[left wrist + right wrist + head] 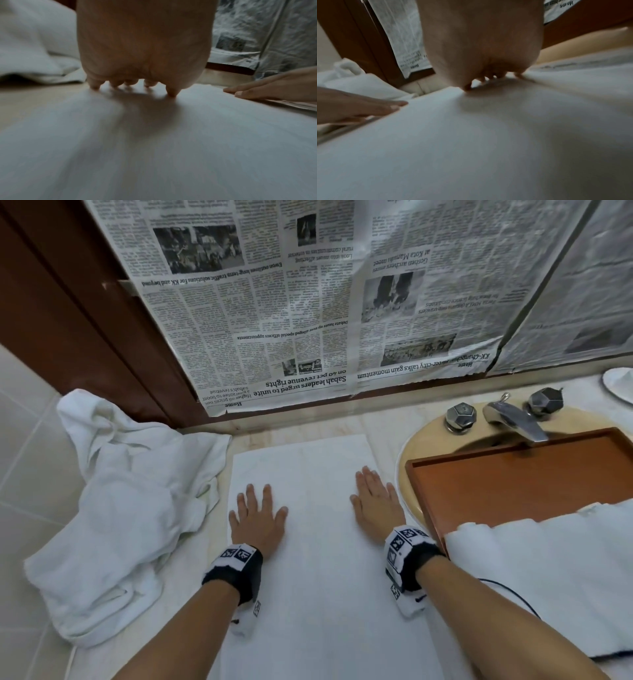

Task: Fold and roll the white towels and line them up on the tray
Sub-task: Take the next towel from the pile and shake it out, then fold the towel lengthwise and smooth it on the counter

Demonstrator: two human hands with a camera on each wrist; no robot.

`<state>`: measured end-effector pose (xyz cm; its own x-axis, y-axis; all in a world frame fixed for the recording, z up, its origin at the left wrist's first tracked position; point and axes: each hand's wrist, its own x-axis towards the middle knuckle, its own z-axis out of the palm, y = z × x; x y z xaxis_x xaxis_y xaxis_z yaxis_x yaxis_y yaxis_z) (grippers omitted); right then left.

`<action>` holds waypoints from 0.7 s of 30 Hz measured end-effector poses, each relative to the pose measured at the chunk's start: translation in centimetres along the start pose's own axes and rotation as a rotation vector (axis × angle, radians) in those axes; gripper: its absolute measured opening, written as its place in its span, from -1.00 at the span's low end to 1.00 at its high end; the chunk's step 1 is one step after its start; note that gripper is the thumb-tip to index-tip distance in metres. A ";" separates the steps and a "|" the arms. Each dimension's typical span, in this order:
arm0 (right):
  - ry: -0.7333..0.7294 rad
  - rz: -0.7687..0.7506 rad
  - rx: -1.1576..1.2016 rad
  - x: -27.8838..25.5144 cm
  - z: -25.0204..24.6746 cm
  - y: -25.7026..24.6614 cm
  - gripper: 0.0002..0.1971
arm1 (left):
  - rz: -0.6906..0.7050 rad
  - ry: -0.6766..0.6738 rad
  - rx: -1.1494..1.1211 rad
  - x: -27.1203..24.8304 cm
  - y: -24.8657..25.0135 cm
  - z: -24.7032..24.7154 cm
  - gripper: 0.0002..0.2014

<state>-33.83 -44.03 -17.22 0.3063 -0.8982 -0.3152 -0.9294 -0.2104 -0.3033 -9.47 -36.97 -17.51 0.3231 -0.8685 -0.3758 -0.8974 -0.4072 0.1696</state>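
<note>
While both my palms, left hand point(257, 520) & right hand point(376, 506), press flat w/ fingers straight on the folded towel point(318, 559) left of the tray point(507, 487) (one roll already aboard), uneven smoothing could skew its edges, I reckon.

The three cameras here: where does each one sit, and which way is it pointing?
Head: worn on the head, looking down at the flat towel, tray and tap; shows both forearms, left hand and right hand.
Left wrist: under the left hand, looking along its fingers.
Right wrist: under the right hand, looking along its fingers.
Shared: each wrist view catches the other hand on the same towel.
</note>
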 end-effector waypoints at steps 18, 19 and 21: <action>0.113 0.358 0.153 -5.9 -0.9 1.0 -0.74 | 0.665 -0.040 -0.112 8.8 17.7 -0.9 -0.66; 0.121 0.348 0.173 -5.9 -0.8 1.1 -0.70 | 0.668 -0.048 -0.108 9.0 17.7 -0.9 -0.67; 0.128 0.319 0.215 -5.7 -0.8 0.9 -0.78 | 0.678 -0.078 -0.097 9.5 17.9 -1.1 -0.76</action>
<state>-36.59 -39.44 -14.96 -0.0315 -0.9491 -0.3133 -0.9049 0.1602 -0.3943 -22.16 -52.79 -17.01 -0.3261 -0.9189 -0.2219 -0.8615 0.1922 0.4699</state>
